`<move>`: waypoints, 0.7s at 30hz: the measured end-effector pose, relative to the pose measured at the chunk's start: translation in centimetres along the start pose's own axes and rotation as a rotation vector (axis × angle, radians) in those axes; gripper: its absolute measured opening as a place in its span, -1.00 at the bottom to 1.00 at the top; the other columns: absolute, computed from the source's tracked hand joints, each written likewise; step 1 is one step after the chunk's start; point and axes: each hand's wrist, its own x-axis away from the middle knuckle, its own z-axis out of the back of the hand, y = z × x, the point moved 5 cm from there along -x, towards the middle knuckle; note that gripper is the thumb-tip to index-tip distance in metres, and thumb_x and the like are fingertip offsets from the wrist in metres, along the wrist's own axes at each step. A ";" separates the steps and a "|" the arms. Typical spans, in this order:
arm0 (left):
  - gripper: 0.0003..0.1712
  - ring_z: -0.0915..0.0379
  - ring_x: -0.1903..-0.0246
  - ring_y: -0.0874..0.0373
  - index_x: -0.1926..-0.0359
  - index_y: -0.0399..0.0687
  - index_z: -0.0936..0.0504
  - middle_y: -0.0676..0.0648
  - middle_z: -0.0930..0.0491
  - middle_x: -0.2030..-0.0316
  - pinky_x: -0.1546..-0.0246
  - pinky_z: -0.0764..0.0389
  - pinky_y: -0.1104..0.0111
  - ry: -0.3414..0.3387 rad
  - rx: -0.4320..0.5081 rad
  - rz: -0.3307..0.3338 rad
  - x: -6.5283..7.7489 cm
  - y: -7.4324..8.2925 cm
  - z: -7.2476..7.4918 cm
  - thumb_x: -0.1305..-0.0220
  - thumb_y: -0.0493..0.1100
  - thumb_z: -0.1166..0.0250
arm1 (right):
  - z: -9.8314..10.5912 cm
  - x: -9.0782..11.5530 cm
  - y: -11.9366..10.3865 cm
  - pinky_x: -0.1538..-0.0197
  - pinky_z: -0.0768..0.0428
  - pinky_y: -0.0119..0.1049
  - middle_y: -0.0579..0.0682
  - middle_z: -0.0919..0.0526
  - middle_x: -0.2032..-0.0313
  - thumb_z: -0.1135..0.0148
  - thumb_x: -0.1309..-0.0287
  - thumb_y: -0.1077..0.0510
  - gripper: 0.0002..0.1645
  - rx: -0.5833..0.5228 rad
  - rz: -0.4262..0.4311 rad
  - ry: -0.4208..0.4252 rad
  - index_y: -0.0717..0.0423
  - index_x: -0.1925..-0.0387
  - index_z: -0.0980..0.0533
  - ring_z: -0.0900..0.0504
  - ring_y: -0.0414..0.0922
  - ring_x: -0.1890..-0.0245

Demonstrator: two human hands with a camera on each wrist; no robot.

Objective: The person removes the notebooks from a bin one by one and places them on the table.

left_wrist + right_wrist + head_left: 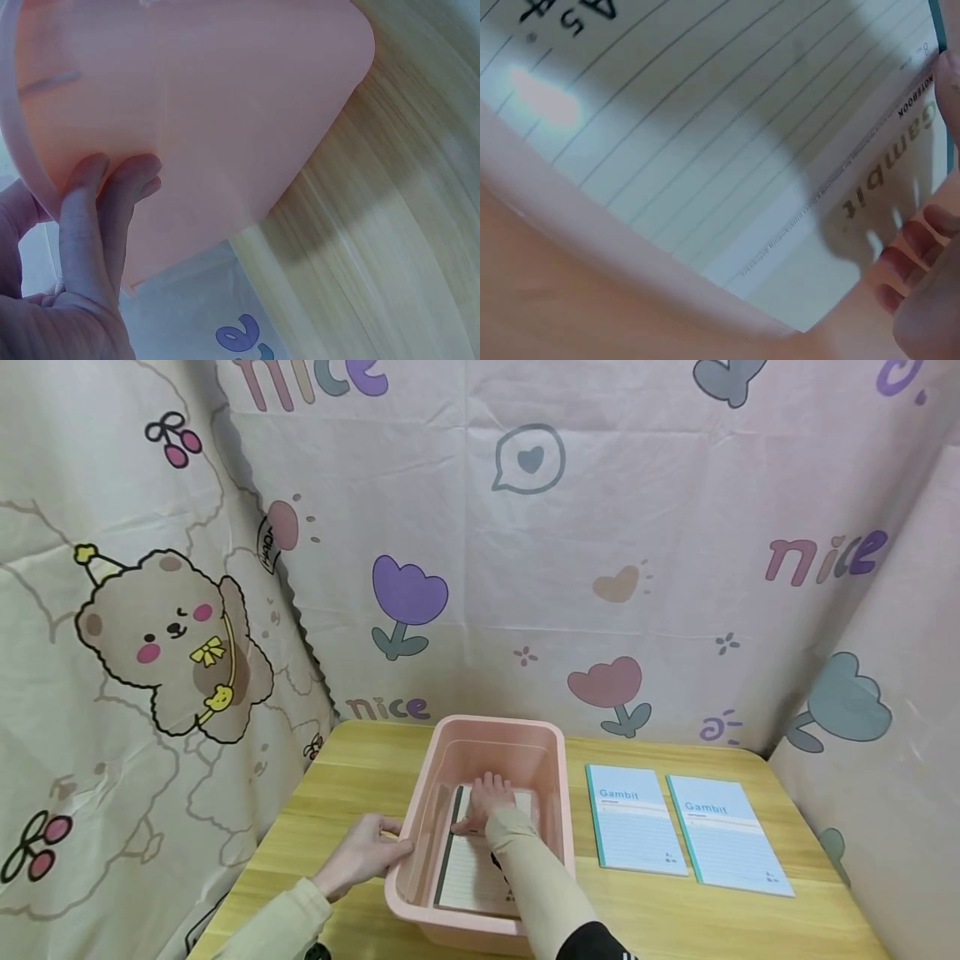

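A pink plastic bin (555, 760) stands on the table, its long side running away from me. My left hand (367, 852) holds its left rim; in the left wrist view two fingers (120, 202) lie against the bin's outer wall. Inside the bin lies a light, lined Gambit notebook (468, 877) with a dark spine. My right hand (491, 797) reaches in over its far end, fingers spread. In the right wrist view the thumb (949, 82) touches the spine and the fingertips (900, 262) sit at the notebook's top edge.
To the right of the bin, two light blue Gambit notebooks (637, 827) (731, 839) lie side by side on the wooden table (615, 914). Printed cloth (487, 568) hangs behind the table and along both sides.
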 end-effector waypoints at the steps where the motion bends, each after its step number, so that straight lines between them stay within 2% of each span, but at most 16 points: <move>1: -0.51 -0.77 0.32 -0.23 -0.06 -0.75 -0.47 -0.50 -0.71 0.27 0.36 -0.84 0.20 0.001 0.001 -0.001 0.0 0.0 0.0 -0.23 -0.34 -0.18 | -0.1 -0.1 0.1 -0.44 -0.44 -0.01 0.14 -0.48 -0.21 -0.50 0.40 -0.58 0.30 0.010 -0.001 -0.003 0.19 -0.25 -0.40 -0.45 0.07 -0.28; 10: -0.51 -0.77 0.32 -0.22 -0.06 -0.73 -0.48 -0.48 -0.72 0.28 0.37 -0.84 0.21 0.009 -0.004 0.005 -0.1 0.0 -0.1 -0.23 -0.33 -0.19 | -1.4 -0.6 0.9 -0.37 -0.49 -0.01 0.07 -0.50 -0.11 -0.44 0.50 -0.67 0.31 0.048 -0.004 0.034 0.13 -0.17 -0.47 -0.46 0.02 -0.19; 14: -0.50 -0.77 0.32 -0.23 -0.06 -0.74 -0.47 -0.48 -0.72 0.28 0.36 -0.84 0.21 0.002 0.010 0.003 0.1 0.1 0.0 -0.21 -0.33 -0.19 | -1.7 -0.8 0.9 -0.40 -0.47 0.03 0.08 -0.50 -0.14 -0.45 0.49 -0.66 0.30 0.023 0.004 0.029 0.12 -0.20 -0.46 -0.46 0.03 -0.23; 21: -0.48 -0.76 0.30 -0.27 -0.09 -0.75 -0.45 -0.49 -0.71 0.27 0.36 -0.84 0.21 -0.018 0.025 -0.009 0.2 0.1 0.1 -0.22 -0.33 -0.18 | -1.4 -0.9 0.6 -0.50 -0.36 0.04 0.10 -0.43 -0.32 -0.44 0.37 -0.62 0.30 -0.001 -0.011 -0.032 0.08 -0.31 -0.38 -0.39 0.05 -0.36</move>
